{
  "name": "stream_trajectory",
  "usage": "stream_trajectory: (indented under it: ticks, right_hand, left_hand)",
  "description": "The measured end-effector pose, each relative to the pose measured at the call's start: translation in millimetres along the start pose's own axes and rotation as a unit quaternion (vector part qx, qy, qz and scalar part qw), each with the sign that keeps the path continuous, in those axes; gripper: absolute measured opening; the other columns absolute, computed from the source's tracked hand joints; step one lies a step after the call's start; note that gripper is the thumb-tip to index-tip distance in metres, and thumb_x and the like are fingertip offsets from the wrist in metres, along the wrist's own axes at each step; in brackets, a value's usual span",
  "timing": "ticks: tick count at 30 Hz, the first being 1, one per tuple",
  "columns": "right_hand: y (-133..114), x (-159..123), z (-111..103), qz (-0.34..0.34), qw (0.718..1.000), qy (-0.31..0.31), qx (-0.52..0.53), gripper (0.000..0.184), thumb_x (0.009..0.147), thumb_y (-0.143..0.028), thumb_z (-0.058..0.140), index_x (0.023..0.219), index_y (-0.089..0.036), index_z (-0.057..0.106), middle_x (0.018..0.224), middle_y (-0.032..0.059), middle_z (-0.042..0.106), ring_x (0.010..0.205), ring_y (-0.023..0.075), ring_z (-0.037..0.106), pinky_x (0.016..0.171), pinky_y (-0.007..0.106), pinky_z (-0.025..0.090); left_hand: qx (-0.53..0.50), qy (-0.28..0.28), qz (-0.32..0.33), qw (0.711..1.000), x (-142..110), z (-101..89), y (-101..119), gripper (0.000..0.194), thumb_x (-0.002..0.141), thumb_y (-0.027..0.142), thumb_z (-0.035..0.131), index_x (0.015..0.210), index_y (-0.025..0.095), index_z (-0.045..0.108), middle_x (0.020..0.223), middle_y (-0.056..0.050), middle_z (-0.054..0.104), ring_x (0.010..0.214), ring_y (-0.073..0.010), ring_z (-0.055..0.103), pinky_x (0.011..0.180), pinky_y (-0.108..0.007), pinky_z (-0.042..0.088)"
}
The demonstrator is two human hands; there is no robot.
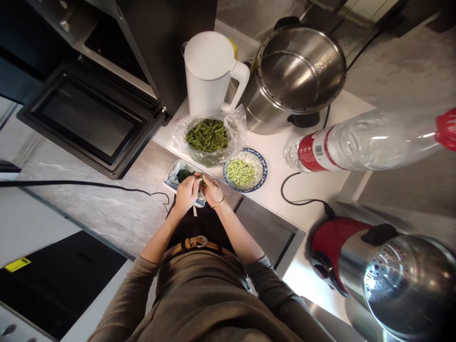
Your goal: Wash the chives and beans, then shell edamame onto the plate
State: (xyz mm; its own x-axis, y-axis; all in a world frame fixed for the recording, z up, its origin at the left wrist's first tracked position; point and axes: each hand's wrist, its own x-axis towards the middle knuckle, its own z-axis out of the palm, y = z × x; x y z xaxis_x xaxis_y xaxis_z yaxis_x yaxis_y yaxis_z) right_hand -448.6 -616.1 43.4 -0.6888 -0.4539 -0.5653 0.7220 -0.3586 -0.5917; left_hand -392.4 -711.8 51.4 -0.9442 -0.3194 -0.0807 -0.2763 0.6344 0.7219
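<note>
Both hands meet over a small lined bin (170, 183), fingertips pinched together around a green bean pod (201, 179). My left hand (186, 194) grips the pod from one side. On its other side, my right hand (213, 191) closes on the same pod. Dark green pod shells (182, 175) lie in the bin, partly hidden by my left hand. Beyond the hands, a clear plastic bag (238, 127) holds many whole green pods (206, 135). A blue-rimmed plate (264, 168) of shelled pale green beans (241, 172) sits right of my right hand.
Behind the bag stand a white lidded pitcher (210, 71) and a large steel pot (285, 95). Rightward are a big plastic bottle (359, 142), a black cord (299, 203) and a red-and-steel appliance (351, 256). An oven door (89, 118) hangs open at left.
</note>
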Motion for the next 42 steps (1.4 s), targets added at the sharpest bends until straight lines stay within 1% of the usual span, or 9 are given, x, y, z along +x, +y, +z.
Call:
stream_trajectory:
  ticks: [3, 8, 13, 18, 24, 28, 32, 37, 42]
  right_hand:
    - [0, -1, 2, 0.029, 1.0, -0.009, 0.007, 0.019, 0.071, -0.038, 0.072, 0.076, -0.02, 0.073, 0.074, 0.0014, 0.067, 0.065, 0.0121, 0.056, 0.056, 0.024, 0.043]
    - [-4, -5, 4, 0.061, 0.997, -0.035, 0.008, 0.017, 0.071, -0.036, 0.072, 0.079, -0.021, 0.074, 0.073, 0.0006, 0.068, 0.066, 0.0118, 0.057, 0.057, 0.023, 0.045]
    - [-8, -3, 2, 0.093, 0.995, -0.043, 0.01, 0.014, 0.075, -0.028, 0.065, 0.083, -0.021, 0.073, 0.073, -0.0003, 0.068, 0.061, 0.0099, 0.053, 0.056, 0.021, 0.044]
    - [-6, 1, -4, 0.101, 0.992, -0.064, 0.026, 0.02, 0.068, -0.014, 0.059, 0.082, -0.02, 0.073, 0.088, 0.0012, 0.073, 0.069, 0.0107, 0.058, 0.061, 0.021, 0.047]
    - [-6, 0, -5, 0.067, 0.997, -0.045, 0.016, 0.016, 0.064, -0.018, 0.073, 0.08, -0.021, 0.074, 0.09, 0.0025, 0.074, 0.075, 0.0131, 0.063, 0.067, 0.025, 0.053]
    - [-8, 0, -5, 0.059, 0.998, -0.033, 0.008, 0.02, 0.059, -0.021, 0.081, 0.077, -0.021, 0.074, 0.094, 0.0026, 0.074, 0.079, 0.0141, 0.065, 0.071, 0.027, 0.056]
    - [-7, 0, -6, 0.061, 0.997, -0.039, -0.004, 0.027, 0.055, -0.017, 0.081, 0.082, -0.02, 0.074, 0.087, 0.0018, 0.074, 0.079, 0.014, 0.066, 0.075, 0.027, 0.056]
    - [-8, 2, -5, 0.067, 0.997, -0.034, 0.013, 0.026, 0.055, -0.009, 0.076, 0.078, -0.02, 0.074, 0.088, 0.0007, 0.074, 0.079, 0.0134, 0.066, 0.076, 0.027, 0.057]
    - [-11, 3, -5, 0.076, 0.996, -0.047, 0.005, 0.017, 0.061, -0.026, 0.079, 0.076, -0.02, 0.073, 0.072, 0.0001, 0.07, 0.065, 0.0111, 0.062, 0.064, 0.024, 0.055]
  left_hand:
    - [0.092, -0.013, 0.061, 0.994, -2, -4.9, -4, 0.029, 0.094, 0.028, 0.033, 0.078, 0.019, 0.054, 0.077, -0.008, 0.06, 0.078, -0.0192, 0.057, 0.073, -0.03, 0.043]
    - [0.18, -0.004, 0.093, 0.979, -1, -11.2, -11, 0.032, 0.094, 0.025, 0.032, 0.073, 0.019, 0.056, 0.069, -0.006, 0.058, 0.071, -0.0179, 0.057, 0.069, -0.029, 0.042]
    - [0.228, -0.017, 0.132, 0.965, 1, -16.7, -15, 0.03, 0.093, 0.027, 0.037, 0.073, 0.02, 0.057, 0.069, -0.006, 0.059, 0.074, -0.0181, 0.057, 0.07, -0.029, 0.041]
    - [0.222, -0.007, 0.131, 0.966, 1, -22.4, -17, 0.03, 0.093, 0.028, 0.039, 0.072, 0.02, 0.057, 0.07, -0.006, 0.058, 0.075, -0.0191, 0.057, 0.071, -0.03, 0.04]
    - [0.237, -0.021, 0.133, 0.962, 4, -30.9, -13, 0.03, 0.093, 0.027, 0.038, 0.073, 0.02, 0.059, 0.07, -0.006, 0.059, 0.075, -0.0188, 0.057, 0.071, -0.03, 0.041]
    - [0.252, -0.037, 0.142, 0.956, 6, -35.1, -11, 0.029, 0.093, 0.027, 0.04, 0.072, 0.02, 0.059, 0.07, -0.007, 0.059, 0.076, -0.0191, 0.057, 0.072, -0.031, 0.042]
    - [0.246, -0.039, 0.138, 0.959, 7, -36.3, -11, 0.026, 0.091, 0.027, 0.042, 0.073, 0.02, 0.059, 0.072, -0.007, 0.061, 0.077, -0.0196, 0.057, 0.072, -0.031, 0.041]
    - [0.22, -0.03, 0.112, 0.969, 7, -36.8, -12, 0.026, 0.091, 0.027, 0.042, 0.072, 0.02, 0.058, 0.07, -0.006, 0.059, 0.074, -0.019, 0.057, 0.071, -0.03, 0.041]
    - [0.215, -0.048, 0.118, 0.968, 7, -38.6, -13, 0.027, 0.092, 0.028, 0.041, 0.074, 0.019, 0.06, 0.073, -0.007, 0.061, 0.075, -0.0189, 0.058, 0.073, -0.03, 0.043]
